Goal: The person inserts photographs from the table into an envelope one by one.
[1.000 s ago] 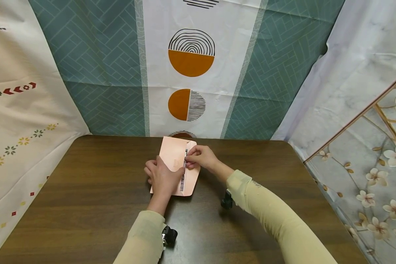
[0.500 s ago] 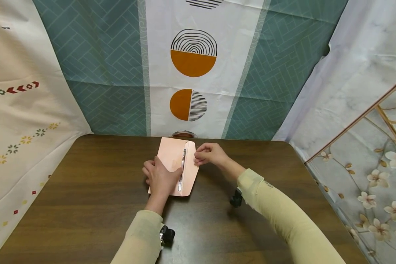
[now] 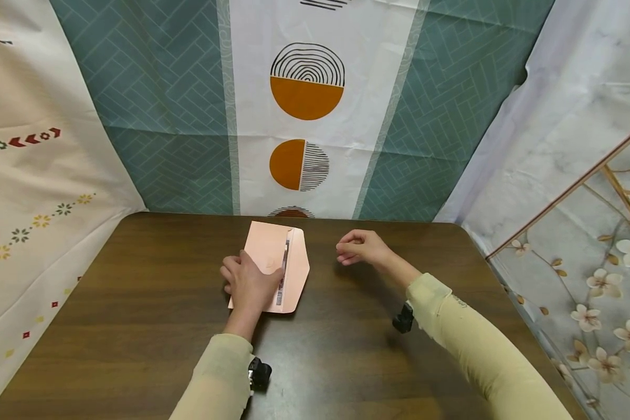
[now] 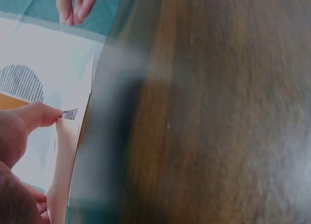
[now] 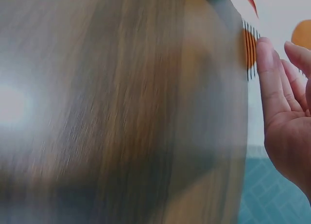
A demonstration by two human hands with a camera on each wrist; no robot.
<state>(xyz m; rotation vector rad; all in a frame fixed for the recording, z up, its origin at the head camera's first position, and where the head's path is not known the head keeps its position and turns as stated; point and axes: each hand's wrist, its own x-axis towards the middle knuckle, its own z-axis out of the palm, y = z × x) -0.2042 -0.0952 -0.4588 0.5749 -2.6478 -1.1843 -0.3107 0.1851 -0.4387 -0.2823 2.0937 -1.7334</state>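
A pale pink envelope [image 3: 298,271] lies on the table with its flap folded out to the right. In its opening shows a narrow strip of grey printed paper [image 3: 280,290], which looks like the edge of a banknote; the rest is hidden inside. My left hand [image 3: 249,284] grips the envelope, fingers at its left side and thumb across the front at the opening. In the left wrist view the thumb [image 4: 43,114] touches the printed paper. To the right of the envelope, apart from it, my right hand [image 3: 364,248] hovers with loosely bent fingers and holds nothing.
The brown wooden table [image 3: 152,326] reaches back to a patterned curtain [image 3: 178,146] close behind the envelope. More hanging cloths stand along the left and right sides. A small black camera [image 3: 259,374] sits on the left wrist, another [image 3: 403,318] on the right.
My right hand has moved from the envelope's opening across its flap and away to the right. The left hand and the envelope have shifted slightly left.
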